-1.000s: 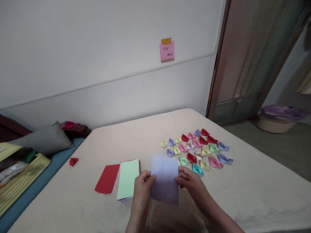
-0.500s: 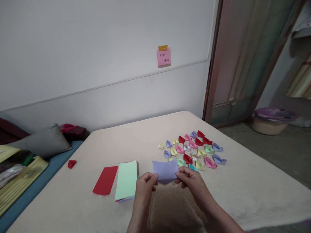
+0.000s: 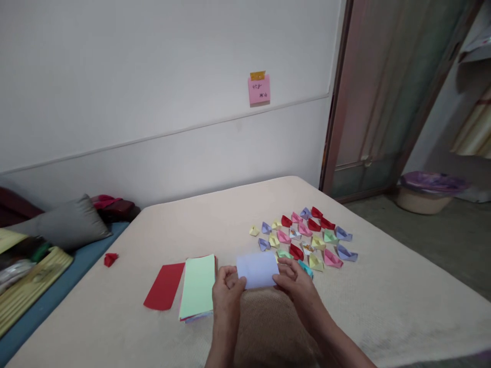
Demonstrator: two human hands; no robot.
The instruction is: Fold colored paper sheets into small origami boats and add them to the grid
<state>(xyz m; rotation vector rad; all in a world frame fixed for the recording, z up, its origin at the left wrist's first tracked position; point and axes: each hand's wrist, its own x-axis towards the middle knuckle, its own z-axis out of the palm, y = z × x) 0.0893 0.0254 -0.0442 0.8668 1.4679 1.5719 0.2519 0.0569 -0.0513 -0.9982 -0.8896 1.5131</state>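
Note:
A sheet of light purple paper (image 3: 258,270) is held up in front of me, over the near part of the bed. My left hand (image 3: 227,294) pinches its left edge, thumb on the near side and fingers behind. At the opposite edge my right hand (image 3: 294,281) grips it the same way. The paper looks like a plain rectangle, slightly curved; its back is hidden. Just left of my left hand lies a stack of coloured paper (image 3: 198,286), light green on top. Folded paper boats (image 3: 305,230) in many colours stand beyond my right hand.
A red sheet (image 3: 164,286) lies left of the stack, and a crumpled or folded red paper piece (image 3: 111,259) farther left. A grey cushion (image 3: 79,222) sits at the left. Behind the bed (image 3: 184,220) is a wall with a pink note (image 3: 259,90). A basin (image 3: 425,197) stands on the floor.
The purple paper has tilted so its face looks brighter, and the pointed part below its lower edge no longer shows. Both hands have shifted their hold, thumbs now at the lower corners.

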